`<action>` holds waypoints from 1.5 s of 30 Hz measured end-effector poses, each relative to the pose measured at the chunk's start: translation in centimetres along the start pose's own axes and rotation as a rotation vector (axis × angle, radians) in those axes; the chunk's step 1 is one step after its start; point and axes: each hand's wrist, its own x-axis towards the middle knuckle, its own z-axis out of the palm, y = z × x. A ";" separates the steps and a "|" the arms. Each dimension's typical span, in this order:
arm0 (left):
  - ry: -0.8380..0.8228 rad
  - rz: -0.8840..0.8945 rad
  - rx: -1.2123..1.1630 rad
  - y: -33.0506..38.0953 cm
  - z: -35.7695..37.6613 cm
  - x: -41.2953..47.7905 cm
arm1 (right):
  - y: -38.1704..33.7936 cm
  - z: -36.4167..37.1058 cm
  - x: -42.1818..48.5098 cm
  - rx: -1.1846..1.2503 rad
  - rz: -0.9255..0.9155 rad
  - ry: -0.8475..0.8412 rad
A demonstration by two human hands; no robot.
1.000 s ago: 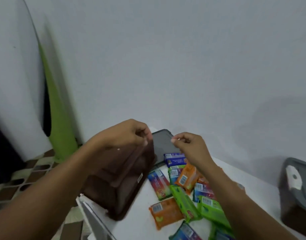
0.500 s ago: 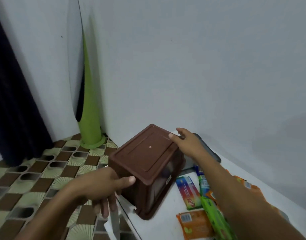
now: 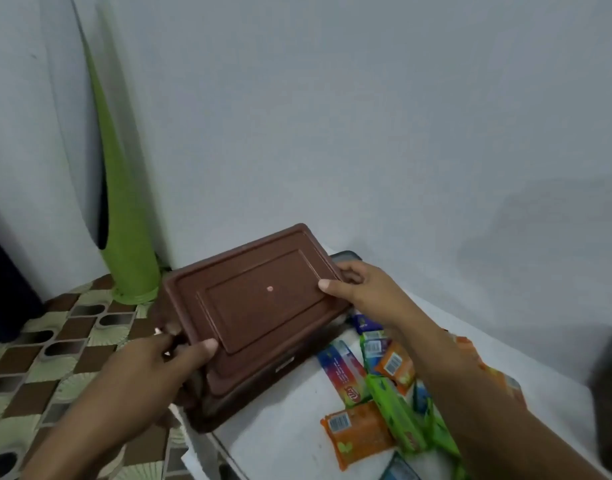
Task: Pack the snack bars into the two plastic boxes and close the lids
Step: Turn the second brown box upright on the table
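While the brown box [image 3: 259, 317] sat at the left corner of the white table [image 3: 290, 427], both hands held it so it would not slip off. The left hand [image 3: 148, 372] had its fingers closed on the near left edge, thumb on top. The right hand [image 3: 363, 289] pinched the far right edge. Snack bars [image 3: 384, 393] lay loose on the table to the right, not packed yet. Half a second before, the box was tipped up on its side; now its flat brown face looked up at the camera.
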 end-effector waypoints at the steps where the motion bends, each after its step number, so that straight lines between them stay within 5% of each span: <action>1: 0.014 0.025 0.020 0.5 -0.5 -0.3 | -0.4 -0.6 -1.1 0.016 -0.019 0.024; 14: -0.164 0.389 -0.154 4.6 8.0 3.7 | 2.8 -9.5 -13.1 0.201 0.026 0.576; 24: -0.395 0.441 -0.392 7.4 15.4 -3.1 | 3.2 -14.2 -25.7 0.313 0.053 0.795; 33: -0.461 0.270 -0.722 5.8 21.6 -15.1 | 5.9 -17.4 -41.0 0.384 -0.022 0.828; 41: -0.507 0.193 -0.817 3.5 27.3 -22.8 | 9.6 -19.1 -52.8 0.740 0.012 0.963; 45: -0.523 0.118 -0.820 2.2 28.7 -25.3 | 11.0 -18.1 -56.9 0.811 0.024 0.885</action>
